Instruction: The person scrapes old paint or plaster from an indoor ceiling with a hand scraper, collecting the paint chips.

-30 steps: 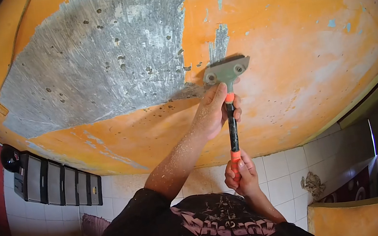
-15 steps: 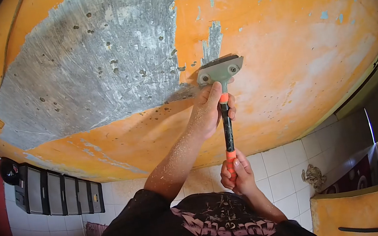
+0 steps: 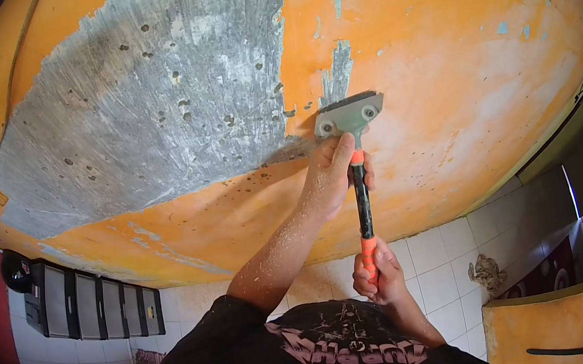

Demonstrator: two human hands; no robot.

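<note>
A wide-bladed scraper (image 3: pixel 351 115) with a grey-green head and a black and orange handle is held in both hands. My left hand (image 3: pixel 333 174) wraps round the neck just under the head, thumb lying along it. Lower down, my right hand (image 3: pixel 379 274) grips the orange end of the handle. The blade lies at the lower end of a narrow bare strip (image 3: pixel 337 71) in the orange painted wall (image 3: pixel 442 86); whether its edge touches is hard to see. Pale flakes dot my left forearm.
Left of the scraper spreads a large bare grey patch (image 3: pixel 167 95) with dark pits. A cable (image 3: pixel 12 91) runs down the wall at far left. Below are a drawer unit (image 3: pixel 100 302), white floor tiles (image 3: pixel 435 277), a crumpled cloth (image 3: pixel 487 274) and a low orange wall (image 3: pixel 564 319).
The whole view has shifted slightly, so wall and scraper appear a little lower and further right. The scraper head's tilt has changed slightly. Both hands keep their grip.
</note>
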